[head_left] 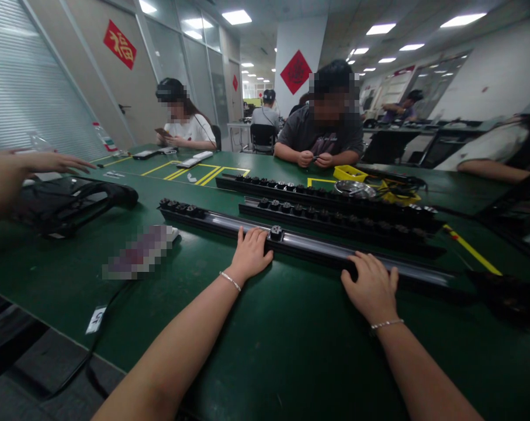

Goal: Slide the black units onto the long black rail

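Hands, two, both mine to follow. Left hand (250,251): open, fingers spread over the near edge of the near rail (312,243), thumb apart. Right hand (372,283): likewise open, fingertips on the same rail farther right. Bracelets, two, one per wrist.

Rails, black, three, roughly parallel on the green table (291,333). The near rail carries, as I count, four small black pieces (180,207) grouped at its left end and one single piece (276,232) just beside the left hand's fingers; a shiny strip shows between. Middle rail (291,220) and far rail (256,189): each bears a long row of pieces, too dark for me to count.

Yellow trays, two: one (349,177) behind, one (401,199) right of a round metal dish (372,190). Bottle (104,139), one, far left. Co-workers seated directly across, two: one in white (193,130), one in a dark top (330,135). One co-worker's hand (52,162) reaches in at left.
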